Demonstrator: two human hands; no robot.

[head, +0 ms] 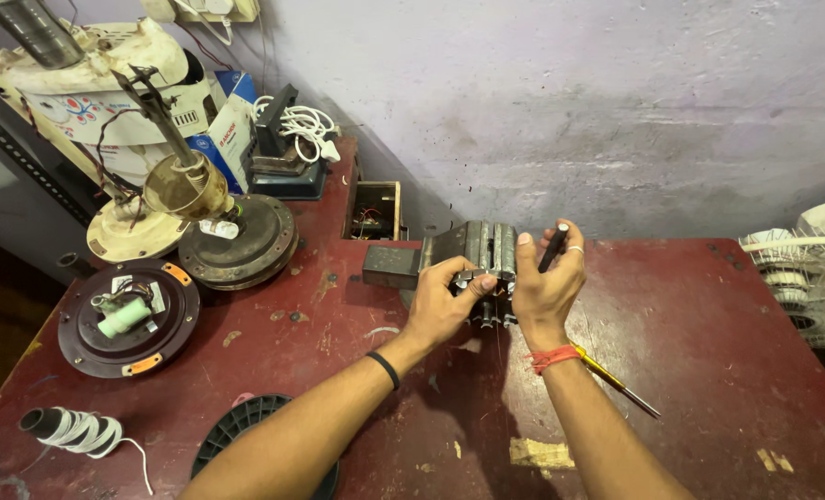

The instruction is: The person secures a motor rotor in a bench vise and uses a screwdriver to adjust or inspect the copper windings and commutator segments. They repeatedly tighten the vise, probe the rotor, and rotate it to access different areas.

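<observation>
Grey ribbed metal motor block (482, 250) stood near the back edge of the dark red worktop (709, 352), against the wall. Left hand (445, 301) pinched its lower front with closed fingers, while right hand (547, 282) gripped a slim black tool (553, 246) just beside it.

Two hands (487, 301), two motor housings (127, 319), one screwdriver (616, 381).

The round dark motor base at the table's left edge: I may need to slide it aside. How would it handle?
The motor base looks like metal, so probably heavy and stiff. It lies flat and low, unlikely to tip or roll. Its pale green part may be more fragile.
</observation>
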